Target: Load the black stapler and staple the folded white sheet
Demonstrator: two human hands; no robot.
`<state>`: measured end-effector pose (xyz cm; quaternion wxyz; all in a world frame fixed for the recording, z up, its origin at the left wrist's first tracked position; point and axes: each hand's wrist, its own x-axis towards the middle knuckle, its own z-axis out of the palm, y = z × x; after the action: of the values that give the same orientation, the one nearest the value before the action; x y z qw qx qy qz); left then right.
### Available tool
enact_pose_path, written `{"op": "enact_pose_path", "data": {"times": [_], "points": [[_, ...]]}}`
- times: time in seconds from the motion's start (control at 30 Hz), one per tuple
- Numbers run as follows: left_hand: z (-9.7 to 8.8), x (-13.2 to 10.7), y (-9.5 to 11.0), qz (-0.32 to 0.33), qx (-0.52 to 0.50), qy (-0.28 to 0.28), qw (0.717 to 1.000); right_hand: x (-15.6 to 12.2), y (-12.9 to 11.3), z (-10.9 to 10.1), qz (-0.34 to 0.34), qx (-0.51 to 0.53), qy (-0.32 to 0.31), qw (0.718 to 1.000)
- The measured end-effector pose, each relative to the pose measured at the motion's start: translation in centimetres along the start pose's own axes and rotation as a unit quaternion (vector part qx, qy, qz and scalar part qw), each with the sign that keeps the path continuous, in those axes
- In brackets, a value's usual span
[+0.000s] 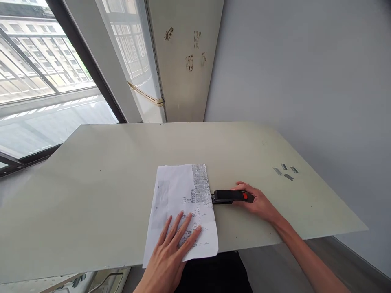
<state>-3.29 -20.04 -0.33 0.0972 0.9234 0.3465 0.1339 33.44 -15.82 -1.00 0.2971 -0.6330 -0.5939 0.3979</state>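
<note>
A white printed sheet of paper [175, 183], perhaps a stack, lies at the table's near edge and hangs slightly over it. Many staples [200, 183] cover its upper right part in close rows. My left hand [174, 244] rests flat on the lower half of the paper, fingers spread. A black stapler [227, 196] with a red patch lies on its side of the paper's right edge, its front end touching that edge. My right hand [255, 201] is wrapped round the stapler's rear end. Whether its jaws are pressed together I cannot tell.
Several staple strips [284, 171] lie on the right part of the pale table [91, 195]. A grey wall [290, 61] runs along the table's right side. Behind the table stands a fridge [186, 89], with a window [39, 61] at the left.
</note>
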Motion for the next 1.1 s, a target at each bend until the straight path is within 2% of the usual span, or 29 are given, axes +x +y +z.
{"op": "enact_pose_path", "data": {"times": [0.17, 0.33, 0.4, 0.47, 0.63, 0.77, 0.93, 1.1], "points": [[-0.6, 0.7, 0.9, 0.009, 0.002, -0.026, 1.000, -0.4, -0.8, 0.0, 0.005, -0.020, 0.003, 1.000], [-1.7, 2.0, 0.7, 0.014, -0.045, -0.037, 0.998, -0.4, -2.1, -1.3, -0.010, 0.036, -0.060, 0.997], [-2.0, 3.2, 0.0, 0.018, -0.052, -0.033, 0.998, -0.2, -3.0, -1.6, -0.006, 0.058, -0.049, 0.997], [-2.1, 4.7, -1.0, 0.029, -0.049, -0.030, 0.998, 0.3, -4.1, -1.5, 0.012, 0.051, -0.011, 0.999], [-1.1, 8.0, -2.7, 0.085, -0.037, -0.034, 0.995, 2.2, -7.4, 0.5, 0.021, -0.028, 0.031, 0.999], [-0.1, 8.7, -3.0, 0.116, -0.032, -0.038, 0.992, 3.5, -9.4, 2.8, 0.001, -0.093, 0.026, 0.995], [0.7, 9.0, -2.8, 0.120, -0.044, -0.026, 0.991, 4.1, -9.8, 4.7, 0.021, -0.161, 0.021, 0.987], [1.0, 9.6, -2.7, 0.126, -0.068, -0.017, 0.990, 4.1, -9.8, 4.8, 0.032, -0.176, -0.005, 0.984]]}}
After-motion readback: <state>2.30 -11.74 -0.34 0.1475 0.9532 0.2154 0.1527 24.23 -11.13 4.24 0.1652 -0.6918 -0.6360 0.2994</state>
